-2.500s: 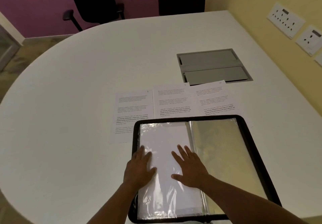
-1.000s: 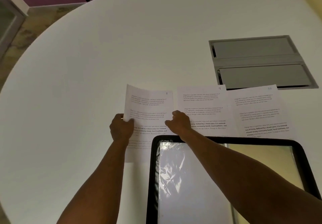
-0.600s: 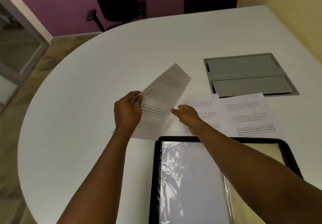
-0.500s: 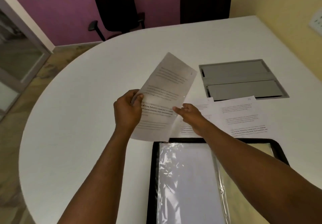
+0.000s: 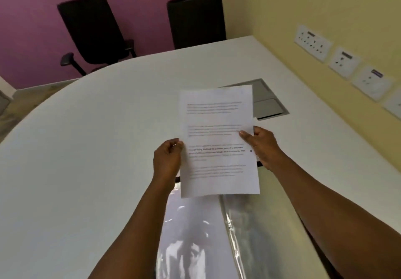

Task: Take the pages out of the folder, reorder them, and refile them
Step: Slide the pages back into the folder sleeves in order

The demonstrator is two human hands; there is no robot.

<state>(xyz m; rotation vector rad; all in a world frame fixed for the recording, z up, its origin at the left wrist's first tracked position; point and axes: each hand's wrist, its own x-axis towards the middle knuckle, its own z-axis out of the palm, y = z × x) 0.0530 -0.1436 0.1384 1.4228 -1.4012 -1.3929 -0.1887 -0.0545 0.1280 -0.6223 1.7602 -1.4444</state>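
I hold a printed white page (image 5: 218,142) upright above the table, between both hands. My left hand (image 5: 167,159) pinches its left edge and my right hand (image 5: 261,144) pinches its right edge, thumb on the front. Below it lies the open black folder (image 5: 217,235) with shiny clear sleeves, its top edge hidden behind the page. Only a small corner of another loose page (image 5: 255,120) on the table shows past the held page's right edge; the rest is hidden.
The white rounded table (image 5: 97,148) stretches left and ahead. A grey cable hatch (image 5: 268,105) is set into it behind the page. Two black office chairs (image 5: 95,31) stand at the far edge. Wall sockets (image 5: 345,61) line the yellow wall on the right.
The left hand lifted the leftmost page off the table. The right hand joined on its right edge, and the page now stands squarely in front of me over the folder.
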